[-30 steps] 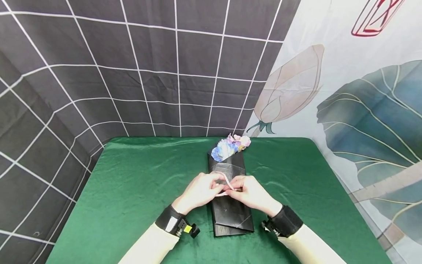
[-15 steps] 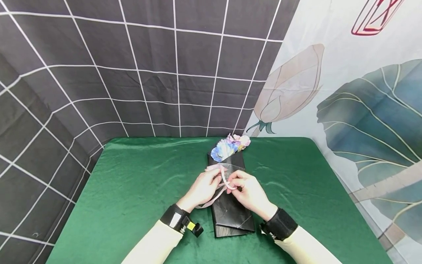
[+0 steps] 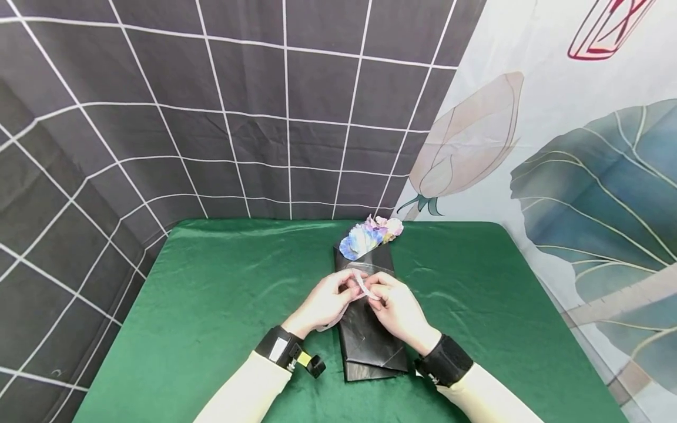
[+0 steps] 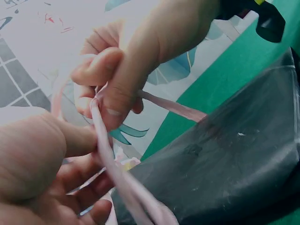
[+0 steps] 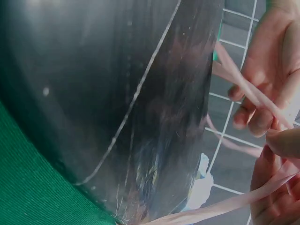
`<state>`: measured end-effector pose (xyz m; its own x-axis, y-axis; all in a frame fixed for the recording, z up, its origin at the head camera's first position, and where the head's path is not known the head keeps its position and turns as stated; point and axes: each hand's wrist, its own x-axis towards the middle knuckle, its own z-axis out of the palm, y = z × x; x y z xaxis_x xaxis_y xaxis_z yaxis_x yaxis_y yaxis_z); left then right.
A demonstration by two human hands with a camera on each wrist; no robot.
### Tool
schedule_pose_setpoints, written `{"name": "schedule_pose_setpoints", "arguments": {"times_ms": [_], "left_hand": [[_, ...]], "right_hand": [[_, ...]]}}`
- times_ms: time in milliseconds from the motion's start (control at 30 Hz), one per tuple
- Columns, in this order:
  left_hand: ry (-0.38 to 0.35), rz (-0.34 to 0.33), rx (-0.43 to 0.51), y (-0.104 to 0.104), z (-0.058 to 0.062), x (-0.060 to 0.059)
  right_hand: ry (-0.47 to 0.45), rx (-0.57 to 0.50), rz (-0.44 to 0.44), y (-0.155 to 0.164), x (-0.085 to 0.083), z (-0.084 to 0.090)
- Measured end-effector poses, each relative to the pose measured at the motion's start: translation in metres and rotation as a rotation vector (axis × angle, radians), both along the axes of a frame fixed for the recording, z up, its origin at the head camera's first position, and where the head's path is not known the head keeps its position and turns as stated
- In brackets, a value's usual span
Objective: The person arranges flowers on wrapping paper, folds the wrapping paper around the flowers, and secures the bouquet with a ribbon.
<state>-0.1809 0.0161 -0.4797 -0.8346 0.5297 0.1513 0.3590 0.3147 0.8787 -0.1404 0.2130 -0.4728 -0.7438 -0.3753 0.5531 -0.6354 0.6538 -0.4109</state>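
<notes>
A flat bouquet in black wrapping paper (image 3: pixel 370 343) lies on the table, blue and pink flowers (image 3: pixel 364 238) showing at its far end. Over its middle, my left hand (image 3: pixel 324 301) pinches a pale pink ribbon (image 3: pixel 362 285) between thumb and fingers. Close beside it, my right hand (image 3: pixel 401 308) also pinches the ribbon. In the left wrist view, one strand of ribbon (image 4: pixel 173 108) stretches from the right fingers to the wrapping, and a doubled length drops past the left thumb (image 4: pixel 82 139). Ribbon strands (image 5: pixel 206 210) run from the wrapping to both hands in the right wrist view.
A green cloth (image 3: pixel 238 282) covers the table. Behind it hangs a dark curtain (image 3: pixel 254 135) with a white grid, and at the right a pale backdrop (image 3: pixel 476 217) painted with a lotus bud and leaf. Black bands with small cameras are on both wrists.
My right hand has shifted slightly left, and the fingertips of both hands are closer than half a second ago. A ribbon tail has come to hang below my left hand. The bouquet stays in place.
</notes>
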Motion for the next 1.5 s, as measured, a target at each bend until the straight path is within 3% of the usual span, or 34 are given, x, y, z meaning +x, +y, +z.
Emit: {"name": "schedule_pose_setpoints", "arguments": {"times_ms": [167, 300, 467, 600, 800, 933, 1000, 1133, 1200, 1300, 1400, 1500], "left_hand": [[0.022, 0.12, 0.021, -0.005, 0.005, 0.002], [-0.007, 0.206, 0.112, -0.013, 0.006, 0.002], [-0.066, 0.313, 0.282, -0.032, -0.001, 0.001], [-0.074, 0.359, 0.319, -0.048, -0.007, 0.004], [-0.008, 0.411, 0.18, -0.072, -0.013, 0.009], [0.053, 0.45, -0.047, -0.084, -0.017, 0.01], [0.131, 0.467, -0.172, -0.086, -0.018, 0.011], [0.347, 0.442, -0.301, -0.076, -0.022, 0.015], [0.452, 0.382, -0.309, -0.065, -0.024, 0.019], [0.514, 0.264, -0.312, -0.041, -0.024, 0.024], [0.566, 0.191, -0.329, -0.019, -0.025, 0.029], [0.616, 0.18, -0.35, -0.005, -0.029, 0.032]], "right_hand": [[-0.206, -0.077, -0.052, 0.008, 0.002, -0.002], [-0.338, -0.14, -0.101, 0.021, 0.006, -0.004], [-0.458, -0.221, -0.183, 0.037, 0.015, -0.007], [-0.559, -0.293, -0.251, 0.051, 0.022, -0.009], [-0.672, -0.305, -0.369, 0.072, 0.035, -0.01], [-0.707, -0.181, -0.467, 0.085, 0.04, -0.009], [-0.729, -0.084, -0.503, 0.09, 0.041, -0.008], [-0.678, 0.16, -0.558, 0.091, 0.045, -0.003], [-0.582, 0.255, -0.604, 0.087, 0.048, -0.001], [-0.367, 0.309, -0.635, 0.082, 0.048, -0.002], [-0.19, 0.295, -0.523, 0.074, 0.042, -0.007], [-0.129, 0.301, -0.354, 0.066, 0.037, -0.013]]}}
